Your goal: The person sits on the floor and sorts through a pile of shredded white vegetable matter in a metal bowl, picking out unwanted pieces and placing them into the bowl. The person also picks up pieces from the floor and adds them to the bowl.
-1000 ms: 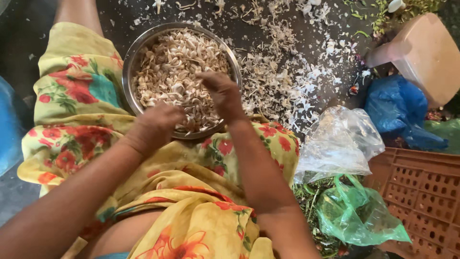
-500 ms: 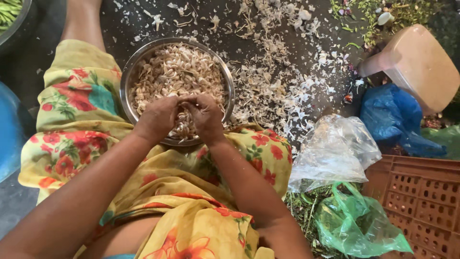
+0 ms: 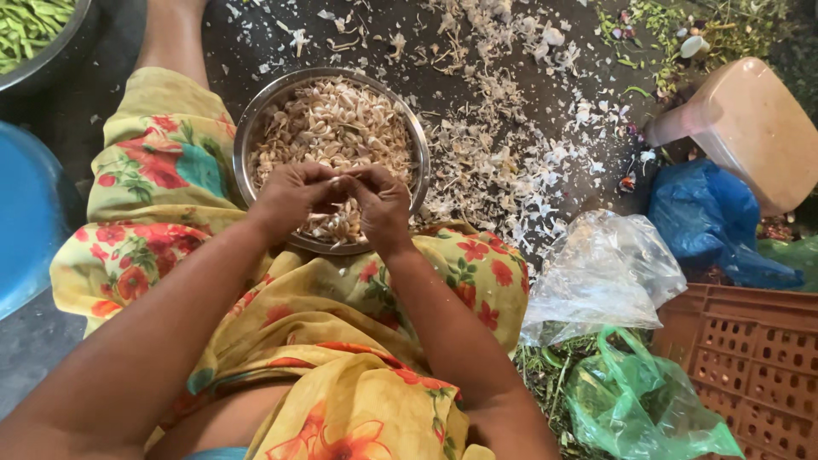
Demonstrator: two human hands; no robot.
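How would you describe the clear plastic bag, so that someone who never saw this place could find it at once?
Start from the round steel bowl of garlic, over which the left hand and right hand meet. Look to its right, past the white peels scattered on the floor, to the bags beside the orange crate. The clear plastic bag is crumpled and see-through, unlike the blue bag above and the green bag below.

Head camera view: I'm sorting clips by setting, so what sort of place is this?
Probably a floor-level food-preparation spot, perhaps at a market or kitchen yard. A round steel bowl of garlic sits by the knees, pale papery peelings litter the dark ground, and an orange perforated plastic crate stands nearby.
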